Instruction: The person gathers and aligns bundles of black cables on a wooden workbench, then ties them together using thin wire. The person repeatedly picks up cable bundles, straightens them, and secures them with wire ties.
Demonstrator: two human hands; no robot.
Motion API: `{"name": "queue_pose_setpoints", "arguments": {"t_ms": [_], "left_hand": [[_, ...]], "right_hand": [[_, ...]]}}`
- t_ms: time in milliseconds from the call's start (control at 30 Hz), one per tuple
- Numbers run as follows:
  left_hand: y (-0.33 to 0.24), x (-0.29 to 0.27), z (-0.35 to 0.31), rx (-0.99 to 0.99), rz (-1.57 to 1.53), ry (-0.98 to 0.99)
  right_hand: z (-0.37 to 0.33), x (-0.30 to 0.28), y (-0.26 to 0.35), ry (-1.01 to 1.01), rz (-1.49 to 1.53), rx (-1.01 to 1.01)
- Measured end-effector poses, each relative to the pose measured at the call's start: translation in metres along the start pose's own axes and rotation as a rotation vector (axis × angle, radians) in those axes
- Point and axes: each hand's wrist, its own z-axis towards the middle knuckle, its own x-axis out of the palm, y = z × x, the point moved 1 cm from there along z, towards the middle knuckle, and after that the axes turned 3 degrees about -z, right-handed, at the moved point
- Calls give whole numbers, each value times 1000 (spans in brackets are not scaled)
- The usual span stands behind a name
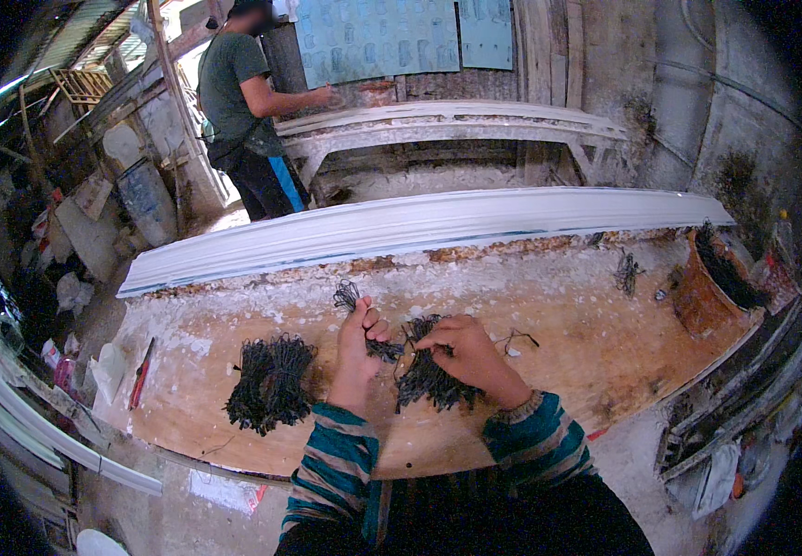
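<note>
My left hand is closed around a small bunch of thin black looped wires, whose ends stick out above and below the fist. To its right, my right hand reaches over a loose pile of the same black wires, its fingers pinched on the pile's upper part. Exactly how many wires the right fingertips hold is hidden. Left of my left hand lies a thicker heap of black looped wires, gathered in side-by-side bunches.
A wooden tabletop with white flakes carries red-handled pliers at left and a brown bucket of black wires at right. Long white moldings line its far edge. Beyond them a person stands by a white bench.
</note>
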Motion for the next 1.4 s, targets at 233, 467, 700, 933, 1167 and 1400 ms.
{"name": "queue_pose_setpoints", "arguments": {"t_ms": [233, 467, 700, 933, 1167, 1400], "left_hand": [[2, 8, -2, -37, 49, -15], [5, 10, -4, -83, 50, 38], [8, 9, -3, -140, 85, 88], [15, 13, -6, -252, 124, 96], [23, 32, -19, -276, 270, 121], [32, 20, -13, -185, 236, 78]], "right_hand": [[-4, 11, 3, 161, -113, -65], [-5, 12, 0, 45, -167, -59], [-2, 0, -1, -119, -30, -48], [-1, -7, 4, -372, -72, -80], [0, -9, 19, -299, -99, -301], [-2, 0, 22, -276, -145, -326]]}}
